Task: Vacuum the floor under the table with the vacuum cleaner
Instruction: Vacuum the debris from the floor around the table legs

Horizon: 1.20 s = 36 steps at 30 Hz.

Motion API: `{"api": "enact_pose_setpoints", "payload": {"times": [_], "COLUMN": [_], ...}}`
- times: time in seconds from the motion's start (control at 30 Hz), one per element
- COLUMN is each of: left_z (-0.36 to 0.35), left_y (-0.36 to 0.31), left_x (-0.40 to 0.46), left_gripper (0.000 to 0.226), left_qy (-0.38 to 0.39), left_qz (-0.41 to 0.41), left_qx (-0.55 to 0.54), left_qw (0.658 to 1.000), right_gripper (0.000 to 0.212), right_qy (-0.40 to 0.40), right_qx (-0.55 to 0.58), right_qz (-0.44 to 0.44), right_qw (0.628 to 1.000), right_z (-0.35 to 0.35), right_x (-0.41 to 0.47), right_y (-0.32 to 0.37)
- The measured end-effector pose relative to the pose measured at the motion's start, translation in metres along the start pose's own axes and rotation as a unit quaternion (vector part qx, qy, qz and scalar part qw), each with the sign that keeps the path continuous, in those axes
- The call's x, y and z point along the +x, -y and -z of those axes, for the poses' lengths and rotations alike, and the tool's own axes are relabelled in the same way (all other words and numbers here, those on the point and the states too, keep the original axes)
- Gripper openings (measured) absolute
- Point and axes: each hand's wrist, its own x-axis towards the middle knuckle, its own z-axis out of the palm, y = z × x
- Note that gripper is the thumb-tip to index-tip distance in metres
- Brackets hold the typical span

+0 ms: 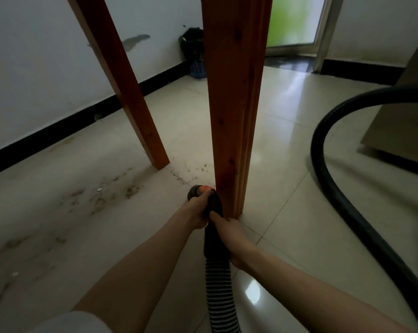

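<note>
From the head view, both bare arms reach forward and down to a black vacuum hose (217,280) held low over a pale tiled floor (287,212). The left hand (198,213) is curled round the front of the hose, just behind the nozzle (199,190), which has an orange collar and sits at floor level. The right hand (229,233) grips the hose just behind the left, its fingers wrapped over the smooth black cuff where the ribbed section begins. The nozzle lies just beside the foot of the near table leg (234,104), a tall wooden post; whether it touches the leg cannot be told. A second leg (126,92) stands farther back on the left. Dark crumbs and dust (102,195) are scattered over the tiles left of the nozzle and between the two legs. The rest of the hose loops in a wide arc on the right. A blue basket (198,68) with a black bag stands by the far wall (35,68), near a doorway (294,22) showing green light.
</note>
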Motion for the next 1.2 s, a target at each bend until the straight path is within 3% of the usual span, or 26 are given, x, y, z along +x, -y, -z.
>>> {"api": "enact_pose_setpoints", "payload": {"times": [0.13,0.5,0.87,1.0,1.1,1.2], "left_z": [-0.001,0.007,0.01,0.008,0.008,0.011], "left_y": [0.0,0.002,0.02,0.016,0.004,-0.001], "left_x": [-0.004,-0.013,-0.017,-0.013,-0.01,-0.006], "left_gripper": [0.06,0.053,0.042,0.033,0.035,0.051], "left_qy": [-0.001,0.049,0.009,-0.01,-0.015,-0.021], "left_qz": [-0.018,-0.021,-0.104,-0.129,-0.129,-0.107], "left_qx": [0.018,0.033,0.048,0.068,0.07,0.063], "left_qw": [1.0,0.998,0.993,0.989,0.989,0.992], "right_gripper": [0.02,0.021,0.021,0.03,0.032,0.028], "right_qy": [-0.049,-0.025,-0.035,-0.043,-0.038,-0.021], "right_qx": [-0.04,-0.063,-0.069,-0.085,-0.068,-0.061], "right_qz": [0.013,0.031,0.077,0.074,0.065,0.048], "right_qw": [0.998,0.997,0.994,0.993,0.995,0.997], "right_z": [-0.006,0.0,-0.009,-0.01,-0.013,-0.017], "right_x": [0.003,-0.007,-0.015,-0.01,-0.003,0.004], "right_y": [0.009,0.005,-0.005,-0.002,0.007,0.012]}}
